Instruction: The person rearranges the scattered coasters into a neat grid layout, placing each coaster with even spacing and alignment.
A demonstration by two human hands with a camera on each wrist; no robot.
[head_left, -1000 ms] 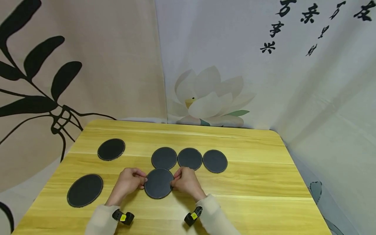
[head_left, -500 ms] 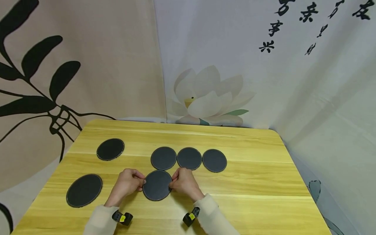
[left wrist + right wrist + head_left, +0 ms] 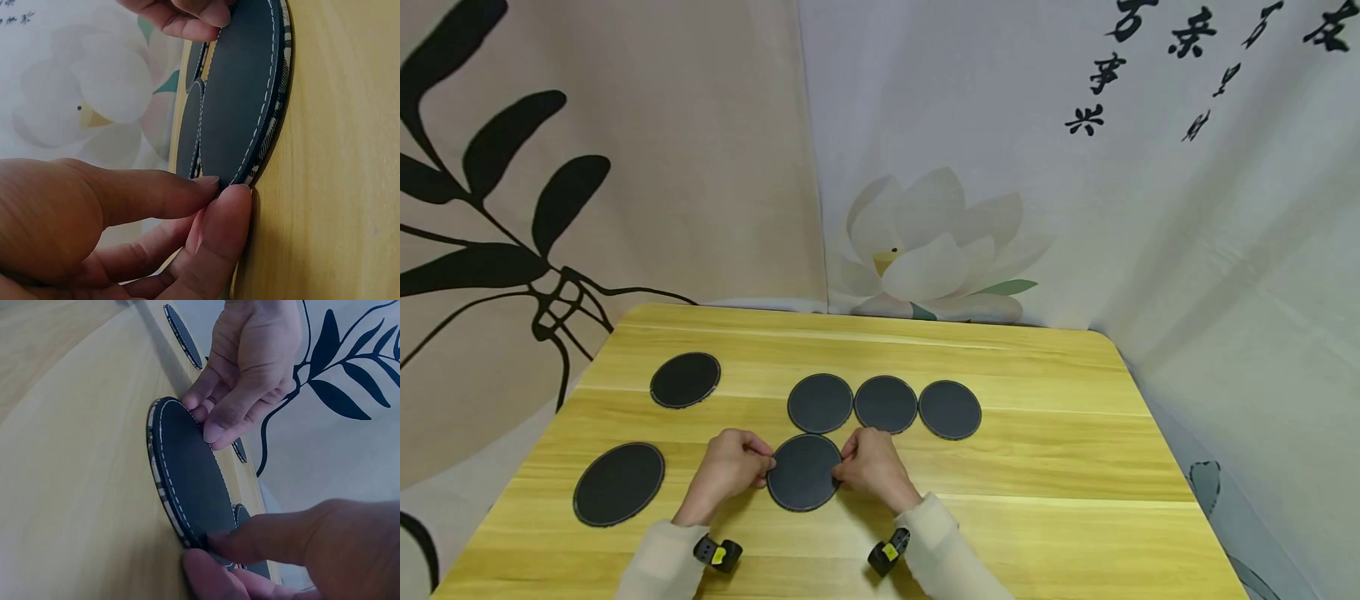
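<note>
Between both hands is a round black coaster with pale stitching round its rim and a patterned edge. My left hand pinches its left edge between thumb and fingers, as the left wrist view shows with the coaster close up. On the opposite edge, my right hand pinches with thumb and finger. The held coaster lies at or just above the table, its far rim meeting the left coaster of a row. Beside that one come a middle coaster, partly behind my right fingers, and a right coaster.
Two more black coasters lie on the left of the wooden table: one farther back, one nearer. A printed curtain hangs behind the table's back edge. Each wrist carries a small black camera.
The held coaster has shifted slightly toward me, so it overlaps the row's left coaster less than a second ago. Both hands keep their pinch on it.
</note>
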